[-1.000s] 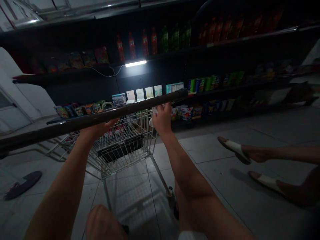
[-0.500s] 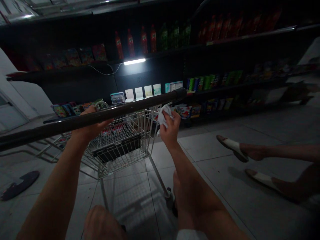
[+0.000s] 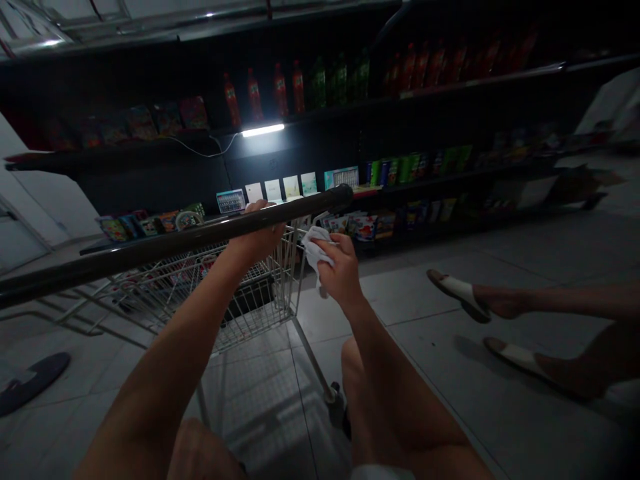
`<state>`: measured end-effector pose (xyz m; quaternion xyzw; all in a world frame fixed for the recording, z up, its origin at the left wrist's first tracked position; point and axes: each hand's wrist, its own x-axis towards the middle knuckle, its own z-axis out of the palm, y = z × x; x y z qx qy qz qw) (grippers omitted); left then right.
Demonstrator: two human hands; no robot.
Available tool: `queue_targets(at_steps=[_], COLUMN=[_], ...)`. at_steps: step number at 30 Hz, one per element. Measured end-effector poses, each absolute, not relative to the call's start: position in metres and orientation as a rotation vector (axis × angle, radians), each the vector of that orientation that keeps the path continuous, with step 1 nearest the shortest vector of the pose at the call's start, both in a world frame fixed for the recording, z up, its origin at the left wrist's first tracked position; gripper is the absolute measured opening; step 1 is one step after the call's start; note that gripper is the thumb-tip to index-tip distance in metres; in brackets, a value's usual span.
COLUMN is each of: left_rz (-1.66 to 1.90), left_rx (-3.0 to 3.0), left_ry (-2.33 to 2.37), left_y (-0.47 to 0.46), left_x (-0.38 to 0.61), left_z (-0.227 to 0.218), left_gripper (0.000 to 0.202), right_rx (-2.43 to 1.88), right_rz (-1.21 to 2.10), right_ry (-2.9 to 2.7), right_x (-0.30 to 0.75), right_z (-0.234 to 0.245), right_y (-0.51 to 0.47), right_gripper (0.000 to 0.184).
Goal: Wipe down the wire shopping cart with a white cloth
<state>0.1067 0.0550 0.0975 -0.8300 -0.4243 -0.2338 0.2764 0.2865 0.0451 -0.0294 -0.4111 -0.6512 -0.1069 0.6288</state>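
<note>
The dark handlebar of a wire shopping cart slants across the view in front of me. From beneath it, my left hand wraps round the bar, with fingertips showing above its upper edge. My right hand pinches a crumpled white cloth, just below the right end of the bar and beside the cart's basket. The left hand's thumb side is near the basket rim, and the bar hides part of its fingers.
Behind the cart, dark shelves hold red bottles, green bottles, cans and boxed goods. A lit tube lamp hangs under one shelf. To the right, another person's feet in white shoes rest on the tiled floor.
My left hand has slid right along the handlebar, closer to my right hand. The right hand with the cloth has dropped slightly away from the bar. The view has shifted a little.
</note>
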Motion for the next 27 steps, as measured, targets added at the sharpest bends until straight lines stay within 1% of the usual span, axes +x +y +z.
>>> queue_targets(at_steps=[2,5,9,14,17,20,24,25,27], left_rz=[-0.548,-0.501,-0.49,-0.512,-0.536,-0.559,-0.562,-0.569,-0.581], left_rx=[-2.249,-2.178,-2.074,-2.129,-2.193,-2.18,-2.125,-2.119,-2.11], left_ry=[-1.134,-1.114,-1.065,-1.063,-1.108,-1.198,-1.23,-1.221,-1.207], left_y=[0.07,0.081,0.084,0.079,0.075,0.071,0.071,0.071,0.073], left_x=[0.115,0.119,0.116,0.114,0.114,0.112,0.109,0.108,0.107], left_z=[0.1,0.096,0.089,0.091,0.092,0.092,0.09,0.09,0.089], left_gripper=[0.035,0.041,0.043,0.042,0.043,0.043,0.045,0.045,0.044], right_rx=[-0.962,-1.048,-1.091,-0.902,-0.874,-0.984,-1.233,-1.287,-1.351], right_rz=[-0.335,-0.379,-0.344,-0.421,-0.332,-0.224,-0.206,-0.192,-0.146], right_ry=[-1.478,-1.482,-1.523,-1.299,-1.426,-1.538,-1.557,-1.58,-1.647], right_x=[0.288,0.281,0.279,0.294,0.284,0.257,0.227,0.223,0.217], right_z=[-0.014,0.002,0.0,-0.038,-0.066,-0.089,-0.119,-0.127,-0.144], right_y=[0.04,0.05,0.063,0.048,0.054,0.075,0.098,0.101,0.101], right_gripper=[0.051,0.054,0.054,0.05,0.05,0.055,0.062,0.061,0.053])
